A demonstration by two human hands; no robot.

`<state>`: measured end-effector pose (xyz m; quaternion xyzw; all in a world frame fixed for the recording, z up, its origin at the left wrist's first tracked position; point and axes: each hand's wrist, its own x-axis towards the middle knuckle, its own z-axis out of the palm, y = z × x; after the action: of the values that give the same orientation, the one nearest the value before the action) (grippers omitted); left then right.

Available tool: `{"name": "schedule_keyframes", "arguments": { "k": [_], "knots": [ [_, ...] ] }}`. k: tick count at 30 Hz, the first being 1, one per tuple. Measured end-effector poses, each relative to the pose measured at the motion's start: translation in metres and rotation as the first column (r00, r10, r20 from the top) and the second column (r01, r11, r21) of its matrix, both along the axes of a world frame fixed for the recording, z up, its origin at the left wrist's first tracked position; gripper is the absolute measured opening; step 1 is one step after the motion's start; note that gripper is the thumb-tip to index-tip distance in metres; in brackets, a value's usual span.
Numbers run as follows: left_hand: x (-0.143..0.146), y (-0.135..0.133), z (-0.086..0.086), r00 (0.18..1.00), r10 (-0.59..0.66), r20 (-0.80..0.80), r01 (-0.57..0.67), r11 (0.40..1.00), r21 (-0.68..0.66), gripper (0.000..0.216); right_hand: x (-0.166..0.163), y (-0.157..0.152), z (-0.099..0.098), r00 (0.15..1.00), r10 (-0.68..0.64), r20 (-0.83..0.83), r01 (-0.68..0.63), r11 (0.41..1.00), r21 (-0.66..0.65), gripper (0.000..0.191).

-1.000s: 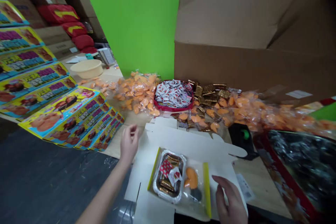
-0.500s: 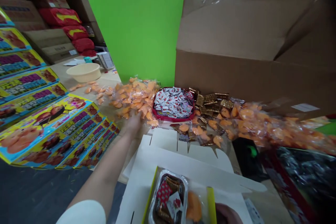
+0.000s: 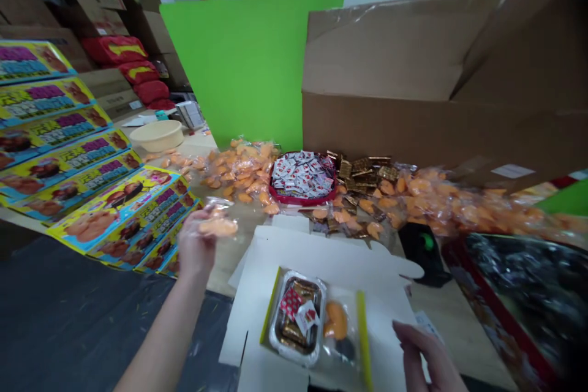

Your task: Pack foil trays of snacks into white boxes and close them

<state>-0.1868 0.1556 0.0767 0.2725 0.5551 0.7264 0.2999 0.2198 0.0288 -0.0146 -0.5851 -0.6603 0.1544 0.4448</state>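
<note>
The left hand (image 3: 196, 248) is closed on a blurred orange packet (image 3: 218, 226) near the table's (image 3: 463, 315) near edge, beside printed boxes (image 3: 124, 211). The right hand (image 3: 432, 358), fingers apart, is cut off below. A green board (image 3: 239, 67) and cardboard box (image 3: 390, 122) block the view past the far edge; dark packets (image 3: 528, 278) at right are indistinct.
</note>
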Motion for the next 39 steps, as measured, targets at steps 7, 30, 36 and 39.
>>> {"name": "schedule_keyframes", "arguments": {
  "k": [7, 30, 36, 39],
  "knots": [
    [0.098, -0.164, 0.023, 0.459, -0.213, -0.863, 0.429, 0.903, 0.006, 0.016, -0.100, -0.033, 0.078, 0.401, 0.139, -0.905, -0.819, 0.498, -0.287, 0.072],
    [0.092, -0.098, -0.058, 0.427, -0.252, -0.868, 0.158, 0.966, -0.203, 0.048, -0.015, 0.025, 0.028, 0.947, 0.189, 0.258, -0.194, 0.981, -0.009, 0.026],
    [0.041, -0.015, -0.023, 0.378, -0.518, -0.767, 0.329, 0.850, -0.412, 0.032, 0.017, 0.090, 0.096, 0.920, 0.213, 0.330, -0.107, 0.944, -0.312, 0.038],
    [0.058, -0.011, -0.017, 0.418, -0.629, -0.655, 0.402, 0.775, -0.488, 0.030, -0.009, 0.100, 0.113, 0.866, 0.370, 0.336, -0.198, 0.872, -0.448, 0.038]
  ]
}}
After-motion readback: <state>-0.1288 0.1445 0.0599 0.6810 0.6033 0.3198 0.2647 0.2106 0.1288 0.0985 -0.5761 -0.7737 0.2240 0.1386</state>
